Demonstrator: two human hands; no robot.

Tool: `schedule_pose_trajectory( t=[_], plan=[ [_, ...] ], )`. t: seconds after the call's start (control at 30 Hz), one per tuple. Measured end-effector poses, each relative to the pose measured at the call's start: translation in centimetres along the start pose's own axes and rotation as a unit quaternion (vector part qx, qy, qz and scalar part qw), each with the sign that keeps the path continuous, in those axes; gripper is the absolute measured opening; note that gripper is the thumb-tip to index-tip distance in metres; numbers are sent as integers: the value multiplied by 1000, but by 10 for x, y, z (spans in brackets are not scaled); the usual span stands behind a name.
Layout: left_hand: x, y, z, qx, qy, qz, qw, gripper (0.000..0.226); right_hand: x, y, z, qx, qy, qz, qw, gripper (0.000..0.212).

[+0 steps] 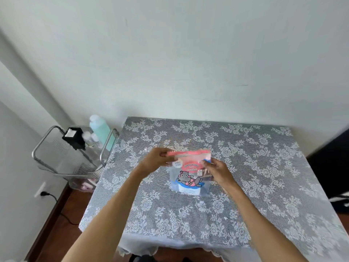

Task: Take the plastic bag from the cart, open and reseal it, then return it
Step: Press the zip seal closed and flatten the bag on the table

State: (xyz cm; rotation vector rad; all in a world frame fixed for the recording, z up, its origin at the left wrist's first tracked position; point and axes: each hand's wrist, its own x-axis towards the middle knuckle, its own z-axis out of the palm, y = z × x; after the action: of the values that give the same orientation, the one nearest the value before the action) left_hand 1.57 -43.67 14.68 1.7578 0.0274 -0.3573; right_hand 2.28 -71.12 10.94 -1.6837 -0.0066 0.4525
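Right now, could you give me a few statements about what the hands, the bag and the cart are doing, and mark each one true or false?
1. Both hands hold the bag above the table. True.
2. The left hand pinches the bag's pink top strip. True.
3. The bag lies in the cart. False: it is held over the table, right of the cart.
4. A green bottle stands on the cart. True.
5. The right hand rests flat on the table. False: it grips the bag's right side.

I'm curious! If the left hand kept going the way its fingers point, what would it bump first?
The left hand points rightward along the plastic bag's pink top strip, which it already pinches. Beyond that, probably the right hand, though depth is unclear.
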Motion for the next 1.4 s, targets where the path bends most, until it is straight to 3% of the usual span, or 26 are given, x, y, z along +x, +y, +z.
schedule_pose_trajectory(
  t=[0.17,0.33,0.47,0.57,0.7,0.93,1.13,1.4],
  plan=[
    [-1,-11,8,-33,43,-3,999,35,-3,-7,4,-23,10,-12,1000,39],
    [-2,-14,12,-45,109,14,993,35,-4,-6,7,1,53,-17,998,30],
    [2,-15,18,-56,102,-9,993,43,-4,-9,8,8,57,-15,998,30],
    [3,-19,23,-68,109,-1,992,34,-2,-14,9,15,63,-18,998,36],
    [1,-21,31,-178,119,-4,977,29,1,-15,11,12,83,-14,996,41],
    [-2,-14,36,-248,123,-14,961,30,1,-11,18,41,115,-7,992,46],
    [6,1,47,-287,214,-47,932,20,0,-16,38,-32,207,-72,975,55],
    [13,11,46,-236,250,-32,938,19,1,-19,43,-49,245,-133,959,34]
  ],
)
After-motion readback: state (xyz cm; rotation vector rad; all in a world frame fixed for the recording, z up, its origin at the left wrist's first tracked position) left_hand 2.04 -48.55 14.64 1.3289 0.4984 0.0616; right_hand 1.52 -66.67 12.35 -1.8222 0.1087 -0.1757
